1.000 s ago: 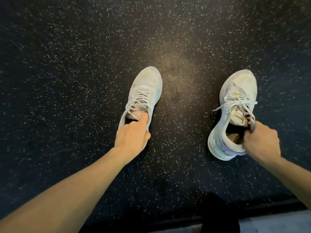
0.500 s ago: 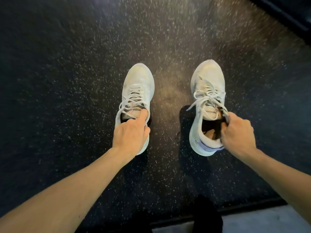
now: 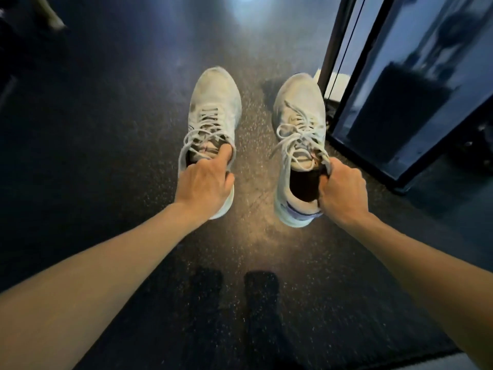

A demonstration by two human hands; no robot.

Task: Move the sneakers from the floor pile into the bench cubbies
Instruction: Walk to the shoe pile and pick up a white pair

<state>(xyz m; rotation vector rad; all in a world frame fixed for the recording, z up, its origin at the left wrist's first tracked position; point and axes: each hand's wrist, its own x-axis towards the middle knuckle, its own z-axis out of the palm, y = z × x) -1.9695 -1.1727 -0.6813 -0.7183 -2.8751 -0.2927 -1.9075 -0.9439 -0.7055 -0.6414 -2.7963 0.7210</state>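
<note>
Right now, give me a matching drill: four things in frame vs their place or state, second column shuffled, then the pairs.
Things:
1. left hand
2. right hand
3. left sneaker
4. dark glass panel

Places or states:
A. stands upright at the right edge of the view
B. grips the collar of the right sneaker, the one with a purple heel patch
C. held toe forward, laces loose, left of the other shoe
D. fingers hooked into the opening of a shoe beside the tongue

Pairs: 1-D, 2-B, 3-C, 4-A
</note>
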